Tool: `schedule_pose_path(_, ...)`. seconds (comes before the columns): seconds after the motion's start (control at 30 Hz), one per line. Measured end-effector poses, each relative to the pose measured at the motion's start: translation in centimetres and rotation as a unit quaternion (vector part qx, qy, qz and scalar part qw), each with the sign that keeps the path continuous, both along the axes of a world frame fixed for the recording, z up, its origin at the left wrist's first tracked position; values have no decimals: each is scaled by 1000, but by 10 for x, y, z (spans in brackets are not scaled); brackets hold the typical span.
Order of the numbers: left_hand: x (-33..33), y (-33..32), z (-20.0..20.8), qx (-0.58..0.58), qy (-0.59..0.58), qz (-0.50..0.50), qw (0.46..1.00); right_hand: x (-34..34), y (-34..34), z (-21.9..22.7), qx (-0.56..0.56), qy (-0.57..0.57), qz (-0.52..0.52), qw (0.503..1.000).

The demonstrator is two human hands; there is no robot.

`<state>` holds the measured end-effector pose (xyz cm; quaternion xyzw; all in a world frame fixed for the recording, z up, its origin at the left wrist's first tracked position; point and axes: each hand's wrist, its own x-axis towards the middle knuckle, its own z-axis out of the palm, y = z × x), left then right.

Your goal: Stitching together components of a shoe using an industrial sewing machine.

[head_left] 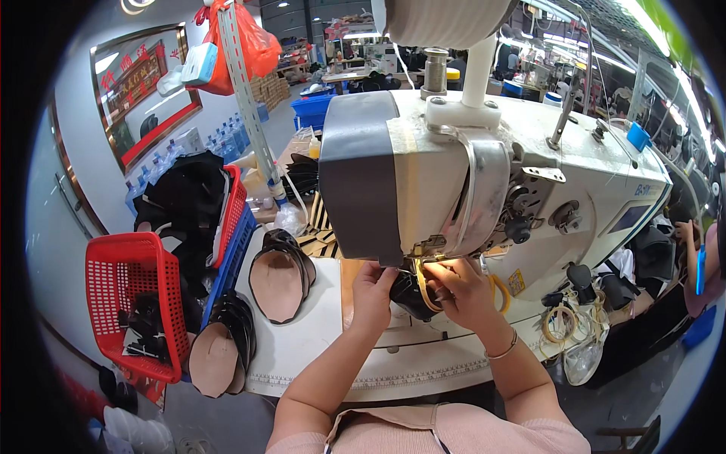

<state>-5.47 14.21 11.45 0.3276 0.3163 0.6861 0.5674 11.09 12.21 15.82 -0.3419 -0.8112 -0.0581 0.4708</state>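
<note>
Under the head of a large white industrial sewing machine point(423, 166), a glossy black shoe upper piece point(412, 293) lies at the lit needle area. My left hand point(372, 293) is closed in a pinch at the left edge of this piece, close below the machine's grey cover. On the other side my right hand point(463, 291) is closed, its fingers bent against the piece and a narrow tan strip point(423, 286) that runs down from the needle. Both fingertips are partly hidden by the machine. Left of my hands lie two stacks of black, beige-lined pieces point(276, 284).
A red plastic basket point(136, 257) holding black scraps stands at the left, beside a blue crate point(227, 265) heaped with black material. Tan tape rolls point(560, 324) lie right of the machine. A ruler strip point(370, 380) runs along the table's front edge. Another person's arm shows far right.
</note>
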Motion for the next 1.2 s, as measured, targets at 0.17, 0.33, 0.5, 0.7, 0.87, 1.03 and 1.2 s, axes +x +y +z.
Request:
schedule_pose_path(0.17,0,0,0,-8,-10,-1,1000,1,1,-2,-1,-31,-15,999)
schedule_pose_path(0.33,0,2,-4,-2,-13,1,1000,2,1,-1,23,-72,-27,997)
schedule_pose_path(0.5,3,2,-3,7,-20,2,1000,5,-2,3,32,-98,-39,994)
schedule_pose_path(0.7,0,3,-1,24,42,22,999,5,-1,3,39,-123,-52,990)
schedule_pose_path(0.87,-1,4,0,31,42,24,998,3,0,3,41,-127,-55,990)
schedule_pose_path(1.03,-4,0,4,15,4,2,1000,7,0,4,14,-105,-44,993)
schedule_pose_path(1.2,-11,-26,11,-12,118,-51,992,18,-14,4,-172,108,-86,975)
